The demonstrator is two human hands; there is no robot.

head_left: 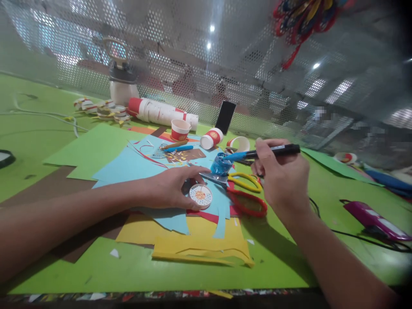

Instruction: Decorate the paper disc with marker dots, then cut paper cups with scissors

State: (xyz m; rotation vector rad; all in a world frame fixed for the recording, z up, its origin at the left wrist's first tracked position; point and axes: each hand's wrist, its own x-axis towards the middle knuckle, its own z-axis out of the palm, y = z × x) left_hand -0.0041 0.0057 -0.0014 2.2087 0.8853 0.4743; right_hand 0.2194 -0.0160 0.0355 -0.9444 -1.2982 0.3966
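My left hand is closed around a small round white piece with an orange pattern in its middle and blue dots near its rim. Its thumb and fingers grip the edge. In my right hand is a black pen-shaped tool with a blue front end. That front end reaches the mouth of a small blue-smeared jar; whether the tip is inside cannot be made out. Scissors with one yellow and one red handle loop lie between my hands, in front of the jar.
Coloured paper sheets cover the green table. Red and white paper cups, a long stack of cups and a leaning phone stand behind. A purple device with a black cable lies at right.
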